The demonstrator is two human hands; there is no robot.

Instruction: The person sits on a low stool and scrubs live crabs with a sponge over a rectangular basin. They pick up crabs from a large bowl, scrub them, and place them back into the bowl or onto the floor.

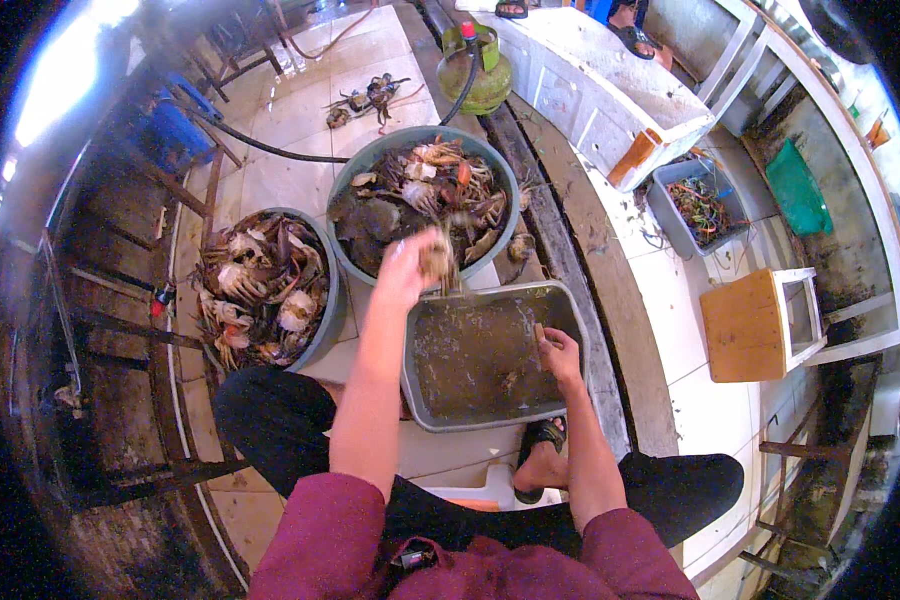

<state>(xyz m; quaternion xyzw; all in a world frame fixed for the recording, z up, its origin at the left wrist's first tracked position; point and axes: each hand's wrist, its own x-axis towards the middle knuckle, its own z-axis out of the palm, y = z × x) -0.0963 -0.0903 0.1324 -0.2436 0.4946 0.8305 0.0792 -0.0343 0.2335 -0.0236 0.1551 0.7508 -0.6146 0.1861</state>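
Observation:
My left hand [407, 265] is raised over the far edge of a grey rectangular tub [560, 300] of murky water and is shut on a small crab [437, 258], which is blurred. My right hand [560, 352] sits lower, over the tub's right side, gripping a small brush or stick [542, 334]. Straight ahead stands a round grey basin [342, 190] piled with crabs. A second round basin [328, 320] full of crabs is at my left. I am seated low with my legs spread around the tub.
A green gas cylinder [482, 70] with a black hose [270, 148] stands farther back. A few loose crabs [370, 98] lie on the tiled floor. To the right are a grey bin [670, 215] of coloured bands, a wooden box [755, 325] and a white ledge [590, 70].

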